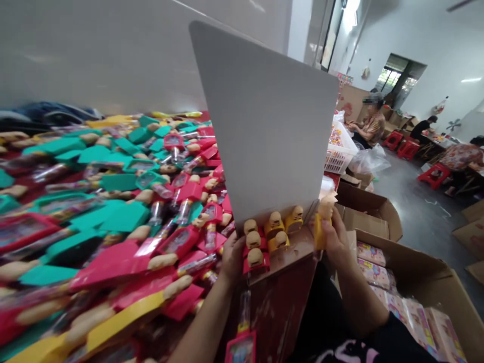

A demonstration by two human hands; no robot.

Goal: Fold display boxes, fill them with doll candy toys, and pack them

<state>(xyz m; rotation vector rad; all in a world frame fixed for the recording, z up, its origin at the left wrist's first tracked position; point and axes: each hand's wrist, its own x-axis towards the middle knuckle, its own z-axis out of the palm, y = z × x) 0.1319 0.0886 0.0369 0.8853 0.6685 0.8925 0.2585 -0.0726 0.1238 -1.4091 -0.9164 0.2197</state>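
An open cardboard box (289,259) with a tall grey raised lid (270,131) sits in front of me. Inside stand several toys with tan knobby tops, red ones (255,259) on the left and yellow ones (295,222) behind and beside them. My left hand (231,257) grips the box's left side, its fingertips partly hidden behind the edge. In my right hand (336,239) is a yellow toy (320,229) with a tan top, upright at the box's right edge. A red toy with a clear tube (242,345) lies below the box.
A blurred heap of green toys (124,219), red toys (189,191) and yellow toys (124,322) covers the left side. At right, a carton (434,272) holds printed packs (374,272). Beyond are a white basket (340,159), red stools (434,174) and seated people (372,123).
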